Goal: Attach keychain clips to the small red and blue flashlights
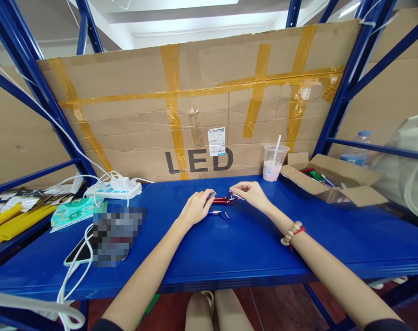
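My left hand point(197, 207) is over the shelf with its fingers curled, at the left ends of slim red metal tubes point(221, 201) with carabiner clips. What sits between its thumb and fingertips is hidden. Just right of it, my right hand point(252, 195) has thumb and forefinger pinched on a small silvery carabiner clip point(239, 197), close to the red clips. A blue tube with a carabiner clip point(220, 214) lies on the blue shelf point(229, 257), nearer to me and below my left fingertips.
Behind stands a taped cardboard sheet point(140, 128). At right are a plastic cup with a straw point(274, 165) and an open carton point(328, 193) holding pens or similar sticks. Leftward lie a power strip point(108, 187), white cables point(64, 285), a green packet point(76, 211) and a phone point(79, 252).
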`<state>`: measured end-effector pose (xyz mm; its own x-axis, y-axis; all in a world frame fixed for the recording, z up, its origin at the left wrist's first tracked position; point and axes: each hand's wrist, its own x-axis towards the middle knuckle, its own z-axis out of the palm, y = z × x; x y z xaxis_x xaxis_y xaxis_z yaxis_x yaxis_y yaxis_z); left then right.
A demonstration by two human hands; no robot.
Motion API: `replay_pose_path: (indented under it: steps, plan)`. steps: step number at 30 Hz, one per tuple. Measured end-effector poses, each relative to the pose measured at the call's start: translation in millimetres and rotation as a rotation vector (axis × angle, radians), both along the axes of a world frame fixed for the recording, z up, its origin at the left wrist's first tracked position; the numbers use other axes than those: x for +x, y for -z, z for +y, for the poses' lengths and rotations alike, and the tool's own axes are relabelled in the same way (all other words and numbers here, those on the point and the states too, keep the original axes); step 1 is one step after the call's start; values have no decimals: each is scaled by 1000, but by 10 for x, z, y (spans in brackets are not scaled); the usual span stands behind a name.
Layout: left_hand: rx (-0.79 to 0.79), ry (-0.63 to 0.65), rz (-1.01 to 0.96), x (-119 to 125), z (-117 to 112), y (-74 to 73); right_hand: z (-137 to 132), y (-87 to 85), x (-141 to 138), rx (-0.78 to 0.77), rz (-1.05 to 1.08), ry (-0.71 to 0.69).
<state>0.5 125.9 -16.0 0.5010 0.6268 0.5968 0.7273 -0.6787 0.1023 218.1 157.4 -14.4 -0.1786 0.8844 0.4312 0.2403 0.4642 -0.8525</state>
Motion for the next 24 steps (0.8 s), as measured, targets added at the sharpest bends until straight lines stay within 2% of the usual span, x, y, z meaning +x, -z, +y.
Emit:
replay_pose_path:
  steps: [24]
  plan:
    - [-1, -8, 10, 0, 15, 17, -8, 6, 4, 10, -70, -1]
